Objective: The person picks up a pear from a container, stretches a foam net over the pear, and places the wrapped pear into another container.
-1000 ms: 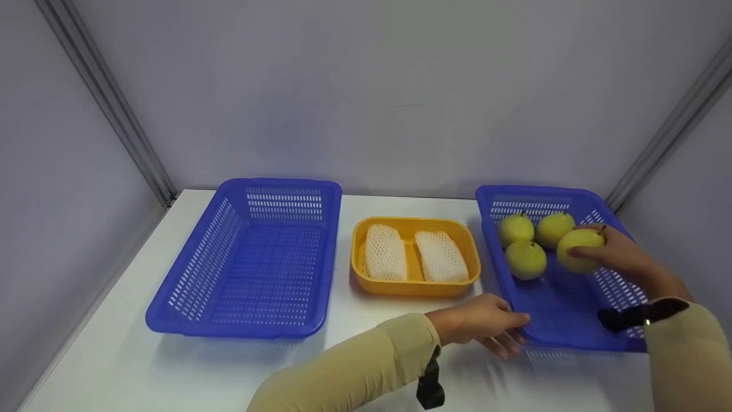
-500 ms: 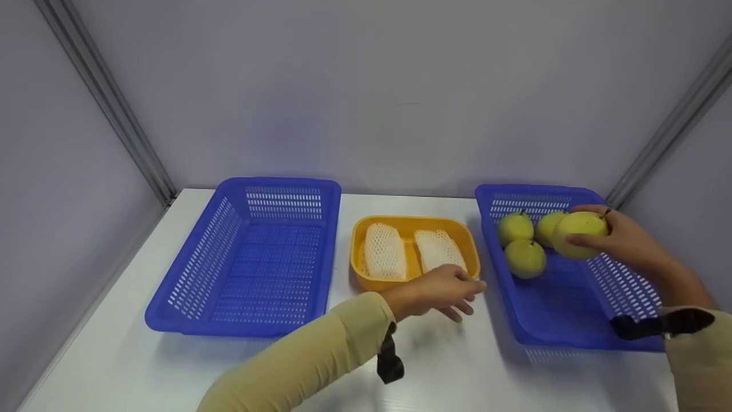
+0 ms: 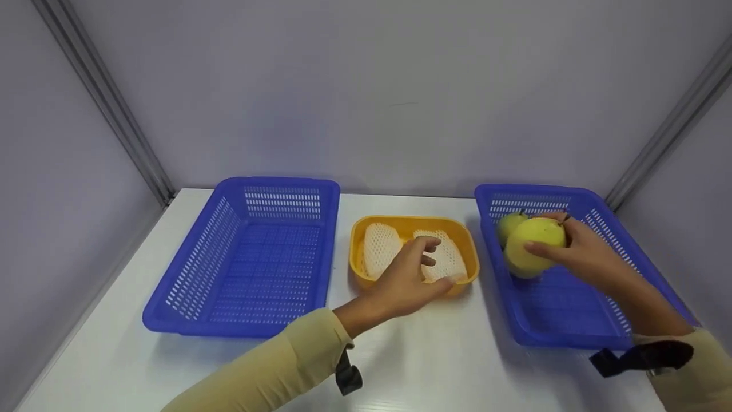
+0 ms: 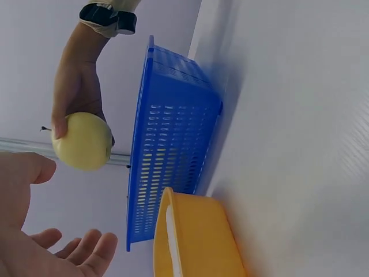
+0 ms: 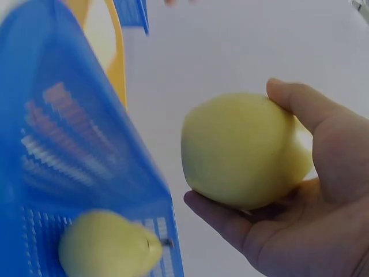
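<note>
We seem at the pick-up step, right hand (image 3: 586,254) gripping a pear (image 5: 239,150) above the right basket (image 3: 563,337), relaxed left hand (image 3: 403,286) over the yellow tray (image 4: 204,236), and likely need a steady carry next.

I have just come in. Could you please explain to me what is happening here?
A person holds a pear in the right hand, above a blue basket where another pear lies. The left hand is open, holds nothing, and is near a yellow container with two white mesh sleeves inside. A second blue basket stands to the left of the container.
</note>
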Demonstrator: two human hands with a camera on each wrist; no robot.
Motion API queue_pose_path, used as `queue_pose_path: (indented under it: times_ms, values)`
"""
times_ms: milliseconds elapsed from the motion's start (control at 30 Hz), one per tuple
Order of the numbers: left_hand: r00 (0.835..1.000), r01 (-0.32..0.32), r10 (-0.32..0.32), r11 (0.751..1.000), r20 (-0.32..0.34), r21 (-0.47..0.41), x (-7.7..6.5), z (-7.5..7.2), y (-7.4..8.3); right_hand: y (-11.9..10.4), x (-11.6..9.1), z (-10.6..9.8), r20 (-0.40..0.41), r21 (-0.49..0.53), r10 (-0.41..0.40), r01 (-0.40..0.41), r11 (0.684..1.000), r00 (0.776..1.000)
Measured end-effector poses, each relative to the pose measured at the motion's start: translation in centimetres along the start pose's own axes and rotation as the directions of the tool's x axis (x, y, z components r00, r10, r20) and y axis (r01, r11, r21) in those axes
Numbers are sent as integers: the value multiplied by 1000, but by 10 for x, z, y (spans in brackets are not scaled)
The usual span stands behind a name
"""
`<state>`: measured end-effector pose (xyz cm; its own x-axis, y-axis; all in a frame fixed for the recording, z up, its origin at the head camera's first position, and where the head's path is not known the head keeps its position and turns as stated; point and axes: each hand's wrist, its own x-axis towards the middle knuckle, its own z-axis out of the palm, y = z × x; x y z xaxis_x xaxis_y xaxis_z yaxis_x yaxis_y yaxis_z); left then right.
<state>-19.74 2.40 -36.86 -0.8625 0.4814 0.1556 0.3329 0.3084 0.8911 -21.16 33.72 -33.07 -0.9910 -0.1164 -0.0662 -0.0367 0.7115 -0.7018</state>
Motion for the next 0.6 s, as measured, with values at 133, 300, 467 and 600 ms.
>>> queue_pose_path:
  times_ms: [133,300,467,600]
  values:
    - [1000,-27,28,999,-9,23,-7,4,-1,-22,-9,27,-2,43,57,-57,997,998]
    - [1000,-23,23,999,-5,35,-16,11,-4,-35,-19,59,0,108,29,-29,994,1000]
    - [1000,2,-3,998,9,67,-29,26,-12,-43,-30,82,30,162,-21,15,987,999]
    - [1000,-9,9,997,1,75,-37,37,-17,-49,-37,96,53,223,-64,51,973,997]
